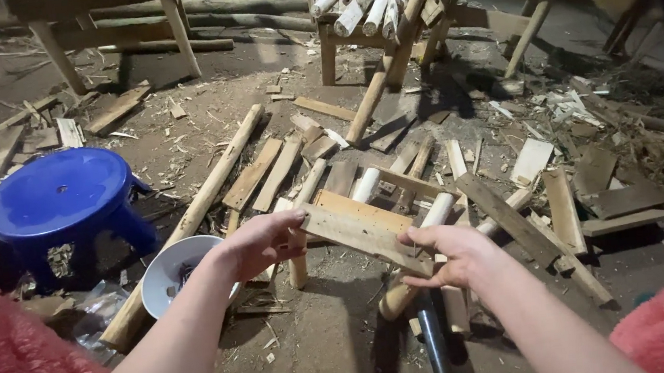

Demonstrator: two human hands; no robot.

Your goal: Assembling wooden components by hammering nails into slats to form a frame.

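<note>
From the head camera, both bare hands hold one flat wooden slat (365,236) above the dirt floor (323,349). The left hand (260,242) has its grip pinching the slat's near-left end, thumb on top and fingers curled under the edge. The right hand (452,252) has its grip closed on the slat's lower right end, fingers wrapped over the edge; how the thumb sits cannot be told. The slat runs tilted between the two grips, its left end higher in the picture than its right.

Just beyond the slat and between the grips lies a small frame of pale round pegs (436,210) and boards, partly hidden by it. Below the right grip a dark handle (434,347) points toward the camera. Left of the left grip sits a white bowl (174,271), touching a long round pole (189,220); farther left stands a blue plastic stool (61,196). Well beyond both grips stands a rough wooden chair frame (381,19) loaded with peeled sticks, with loose offcuts (560,197) scattered to the right.
</note>
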